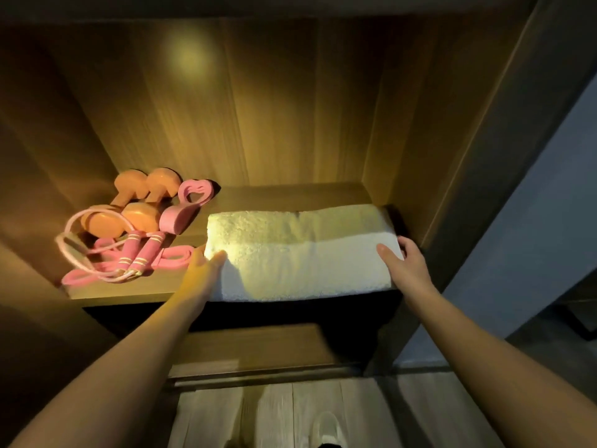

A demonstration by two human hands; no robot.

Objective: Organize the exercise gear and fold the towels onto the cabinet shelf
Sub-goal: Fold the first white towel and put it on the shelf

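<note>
A folded white towel (pixel 300 253) lies on the wooden cabinet shelf (pixel 129 292), filling its right half. My left hand (pixel 202 266) holds the towel's left end, thumb on top and fingers hidden beneath. My right hand (pixel 405 263) holds the right end the same way, close to the cabinet's right wall. On the shelf's left side sit two pink dumbbells (pixel 135 205), a pink heart-shaped trainer (pixel 187 205) and a pink jump rope (pixel 129 257) in a loose coil, with pink bands under it.
The cabinet's side walls (pixel 452 156) and back panel box in the shelf. A lower shelf (pixel 258 347) shows under the front edge. Below it is pale wooden floor (pixel 290 415) with a white shoe.
</note>
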